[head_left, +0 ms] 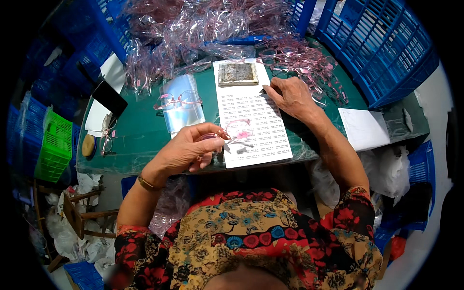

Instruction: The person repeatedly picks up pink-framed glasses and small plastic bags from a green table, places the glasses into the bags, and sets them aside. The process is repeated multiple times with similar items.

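My left hand [191, 145] is closed on a pair of pink eyeglasses [238, 126], pinching them over the lower part of a white sheet of printed labels [270, 137]. One lens is hidden behind the fingers, and a pink tag shows on the other. My right hand [290, 94] rests at the sheet's upper right edge with thumb and forefinger drawn together; anything between them is too small to make out. Just left of those fingertips, a shallow rectangular box [238, 74] with a worn grey top sits on the sheet. Another pair of pink glasses [178, 101] lies on clear plastic sleeves [186, 118].
Bagged glasses [193, 29] are heaped at the back, with loose pink frames [309, 63] at the far right. A blue crate [377, 48] stands right of them. Around the green table [140, 145] lie a phone [109, 96], more glasses [107, 140] and white paper [363, 129].
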Demonstrator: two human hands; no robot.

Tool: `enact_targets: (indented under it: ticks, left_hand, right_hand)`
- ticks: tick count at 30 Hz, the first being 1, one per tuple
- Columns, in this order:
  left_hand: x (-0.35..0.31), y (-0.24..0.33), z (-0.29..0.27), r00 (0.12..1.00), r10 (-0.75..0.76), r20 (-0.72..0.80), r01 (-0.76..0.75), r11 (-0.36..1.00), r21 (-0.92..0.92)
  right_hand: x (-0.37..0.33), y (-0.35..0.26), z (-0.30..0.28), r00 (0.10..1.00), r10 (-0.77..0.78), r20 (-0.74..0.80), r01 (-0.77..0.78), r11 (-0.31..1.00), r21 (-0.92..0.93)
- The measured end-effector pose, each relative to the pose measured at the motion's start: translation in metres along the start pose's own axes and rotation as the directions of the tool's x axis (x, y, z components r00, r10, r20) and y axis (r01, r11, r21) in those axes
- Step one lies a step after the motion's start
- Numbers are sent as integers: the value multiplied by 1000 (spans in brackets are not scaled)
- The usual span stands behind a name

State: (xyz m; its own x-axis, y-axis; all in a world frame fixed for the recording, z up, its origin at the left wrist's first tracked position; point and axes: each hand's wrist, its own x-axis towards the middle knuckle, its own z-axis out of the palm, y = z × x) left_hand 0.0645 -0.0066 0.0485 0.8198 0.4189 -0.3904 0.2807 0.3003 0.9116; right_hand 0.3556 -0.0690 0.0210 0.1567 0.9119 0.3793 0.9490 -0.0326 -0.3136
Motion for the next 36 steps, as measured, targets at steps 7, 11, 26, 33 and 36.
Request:
enact_targets:
  ticks: [7, 11, 26, 33, 36]
  left_hand:
    - [14, -22, -1, 997, 50, -63, -47, 998, 48]
    - [15, -29, -6, 996, 65, -65, -63, 997, 35]
    - [15, -21, -13, 994, 6, 108, 3, 996, -85]
    - [10, -31, -19, 993, 50, 111, -25, 978, -208]
    - [7, -29, -19, 992, 56, 111, -34, 981, -193]
  right_hand:
    - [-4, 7, 1, 996, -86, -14, 83, 983, -162]
    - [-5, 3, 3, 990, -139, -21, 130, 964, -232]
    - [-13, -38, -5, 982, 122, 145, -152, 963, 221]
    - [-47, -116, -12, 951, -1, 308, -188, 789, 584]
    - [-50, -120, -2, 959, -31, 282, -116, 864, 490]
